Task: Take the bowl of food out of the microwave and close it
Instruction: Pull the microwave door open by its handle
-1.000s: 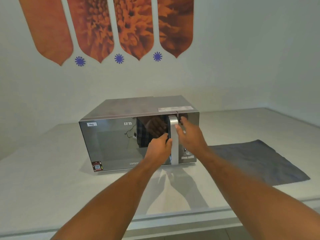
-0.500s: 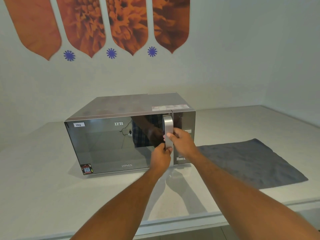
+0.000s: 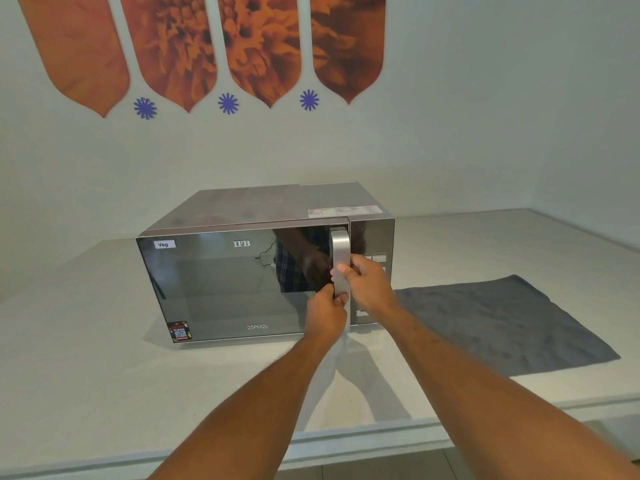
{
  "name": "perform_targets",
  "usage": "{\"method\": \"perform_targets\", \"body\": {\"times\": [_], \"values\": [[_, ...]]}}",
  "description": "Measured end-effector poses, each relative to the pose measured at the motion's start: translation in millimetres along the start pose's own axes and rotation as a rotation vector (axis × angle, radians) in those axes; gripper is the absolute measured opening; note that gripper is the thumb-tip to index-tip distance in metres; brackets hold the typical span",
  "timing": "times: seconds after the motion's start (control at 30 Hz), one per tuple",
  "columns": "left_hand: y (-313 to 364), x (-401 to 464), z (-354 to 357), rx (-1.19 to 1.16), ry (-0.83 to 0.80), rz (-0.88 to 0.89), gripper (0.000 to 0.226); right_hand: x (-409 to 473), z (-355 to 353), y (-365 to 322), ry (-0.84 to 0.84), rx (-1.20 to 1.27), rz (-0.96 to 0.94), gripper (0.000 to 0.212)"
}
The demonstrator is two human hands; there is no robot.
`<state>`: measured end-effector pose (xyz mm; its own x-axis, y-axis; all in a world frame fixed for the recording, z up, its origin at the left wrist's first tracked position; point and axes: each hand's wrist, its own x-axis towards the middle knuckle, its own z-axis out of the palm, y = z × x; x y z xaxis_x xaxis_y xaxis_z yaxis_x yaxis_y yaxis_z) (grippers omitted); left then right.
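Early going here. At the far left the counter point(image 3: 86, 358) is bare at nine o'clock of the microwave point(image 3: 263, 271), which sits square in the middle of the view. Its mirrored door point(image 3: 225, 282) looks flush with the body, or at most just starting to part; I can't tell which from this angle. The glass reflects the room, so the bowl is not visible at all; by the task it should be inside, behind that door.

Now the handle point(image 3: 340, 247), the upright silver bar at the door's three o'clock edge. The left hand point(image 3: 327, 318) is curled around its lower end, and the right hand point(image 3: 369, 284) is wrapped on it just above, thumb across the front. Both are closed on that one bar, touching each other.

Further right, at three o'clock of the microwave, a grey cloth point(image 3: 502, 323) lies flat on the counter, a likely landing spot for a hot bowl, though that's my guess.

So nothing is finished: the door has to swing out, the bowl come out, the door shut again.
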<state>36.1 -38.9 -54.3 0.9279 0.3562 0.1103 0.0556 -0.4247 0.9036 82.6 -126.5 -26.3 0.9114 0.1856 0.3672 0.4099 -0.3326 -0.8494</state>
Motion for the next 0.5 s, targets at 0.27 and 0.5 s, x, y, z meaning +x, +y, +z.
{"method": "perform_targets", "body": {"times": [0.27, 0.5], "values": [[-6.5, -36.2, -5.5, 0.004, -0.007, 0.084, 0.028, -30.9, -8.9, -6.6, 0.009, 0.084, -0.020, 0.024], [-14.0, -80.8, -6.1, 0.048, 0.111, 0.134, 0.032, -56.7, -21.0, -22.2, 0.192, 0.287, -0.105, 0.009]]}}
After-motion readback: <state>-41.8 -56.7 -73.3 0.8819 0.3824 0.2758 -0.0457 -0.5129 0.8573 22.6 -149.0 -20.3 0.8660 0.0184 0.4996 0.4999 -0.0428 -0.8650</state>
